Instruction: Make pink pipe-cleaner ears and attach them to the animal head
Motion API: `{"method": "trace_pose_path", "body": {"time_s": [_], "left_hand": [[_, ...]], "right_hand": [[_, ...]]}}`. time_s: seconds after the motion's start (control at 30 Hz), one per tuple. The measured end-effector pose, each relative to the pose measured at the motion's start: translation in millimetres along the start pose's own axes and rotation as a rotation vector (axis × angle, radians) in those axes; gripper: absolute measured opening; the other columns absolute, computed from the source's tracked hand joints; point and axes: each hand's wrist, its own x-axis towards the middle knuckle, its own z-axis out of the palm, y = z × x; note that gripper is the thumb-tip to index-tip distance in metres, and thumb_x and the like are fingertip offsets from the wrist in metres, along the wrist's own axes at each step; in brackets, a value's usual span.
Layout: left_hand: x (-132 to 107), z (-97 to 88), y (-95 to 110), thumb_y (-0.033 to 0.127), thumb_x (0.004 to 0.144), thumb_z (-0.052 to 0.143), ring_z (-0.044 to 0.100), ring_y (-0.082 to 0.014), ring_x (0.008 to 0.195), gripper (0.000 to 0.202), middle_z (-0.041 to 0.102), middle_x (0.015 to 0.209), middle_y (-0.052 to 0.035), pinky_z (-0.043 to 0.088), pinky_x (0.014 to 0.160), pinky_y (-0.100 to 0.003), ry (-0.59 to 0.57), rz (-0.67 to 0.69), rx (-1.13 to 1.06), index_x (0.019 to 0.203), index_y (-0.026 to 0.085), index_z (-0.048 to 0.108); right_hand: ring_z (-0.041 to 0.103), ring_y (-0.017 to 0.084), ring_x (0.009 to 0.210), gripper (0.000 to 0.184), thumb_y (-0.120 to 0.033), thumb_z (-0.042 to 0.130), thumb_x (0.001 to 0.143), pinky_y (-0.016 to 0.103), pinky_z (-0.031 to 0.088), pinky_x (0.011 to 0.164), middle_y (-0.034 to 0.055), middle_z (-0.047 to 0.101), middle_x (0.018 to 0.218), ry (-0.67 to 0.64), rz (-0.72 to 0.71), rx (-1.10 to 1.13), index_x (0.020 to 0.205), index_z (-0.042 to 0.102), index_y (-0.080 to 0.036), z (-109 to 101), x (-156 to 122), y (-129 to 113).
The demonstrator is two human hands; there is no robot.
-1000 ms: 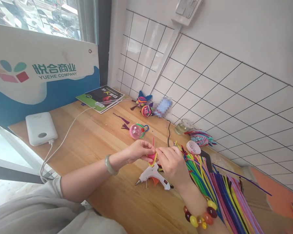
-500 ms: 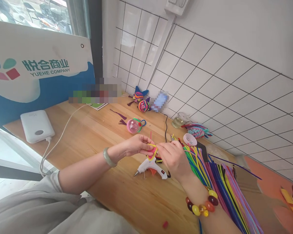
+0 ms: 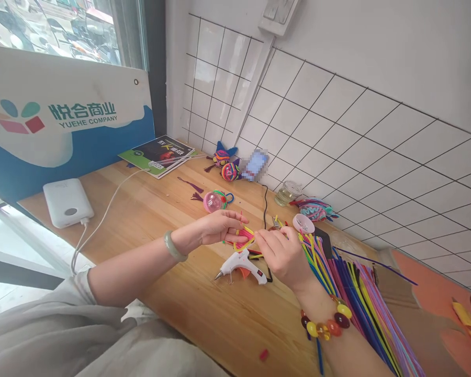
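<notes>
Between my hands is a small piece of bent pink and yellow pipe cleaners (image 3: 243, 240). My left hand (image 3: 221, 228) grips its left side, thumb below and fingers above. My right hand (image 3: 279, 255) pinches the yellow end at the right; its fingertips are partly hidden behind the hand. Just below them a white glue gun (image 3: 241, 264) lies on the table, nozzle pointing left. A clear and pink plastic ball (image 3: 213, 201) with a green band and a tassel lies beyond my left hand. Many coloured pipe cleaners (image 3: 357, 298) fan out right of my right hand.
At the back are two striped fish-like ornaments (image 3: 230, 170), a phone (image 3: 256, 165) and a glass jar (image 3: 287, 193). A pink dish (image 3: 303, 223) stands near the pipe cleaners. A white power bank (image 3: 68, 203) with a cable lies left. The tiled wall (image 3: 337, 141) bounds the table.
My left fingers have spread a little and more of the pink and yellow piece shows. My right hand has stayed close to it. The camera view has shifted slightly.
</notes>
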Motion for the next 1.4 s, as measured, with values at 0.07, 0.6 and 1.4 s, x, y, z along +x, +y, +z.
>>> {"method": "trace_pose_path", "body": {"time_s": [0.07,0.6,1.4], "left_hand": [[-2.1,-0.8,2.3,0.018,0.069,0.065,0.063,-0.0142,0.068,0.023,0.062,0.077,-0.0056,0.051,0.073,-0.032,-0.024,-0.038,0.05,0.089,0.012,0.056],[48.2,-66.7,36.5,0.07,0.052,0.055,0.048,-0.0397,0.101,0.103,0.045,0.114,-0.0243,0.036,0.078,-0.04,0.888,0.1,1.54,0.132,0.012,0.023],[50.3,14.7,2.1,0.019,0.055,0.074,0.049,-0.0225,0.106,0.075,0.052,0.117,-0.0094,0.038,0.089,-0.032,-0.049,0.507,0.367,0.121,0.019,0.038]], "right_hand": [[0.055,0.018,0.073,0.022,-0.01,0.043,0.083,0.037,0.032,0.067,0.0121,0.065,0.091,0.017,0.022,0.033,0.099,0.059,-0.009,1.4,-3.0,-0.1],[0.058,0.016,0.058,0.02,-0.034,0.061,0.069,0.028,0.046,0.057,0.003,0.064,0.059,0.157,1.151,1.287,0.07,0.067,-0.016,37.1,-21.6,-3.8],[0.057,0.02,0.081,0.021,-0.032,0.062,0.069,0.033,0.044,0.071,0.0042,0.066,0.082,0.558,1.243,1.304,0.083,0.067,-0.018,32.7,-5.0,17.6]]}}
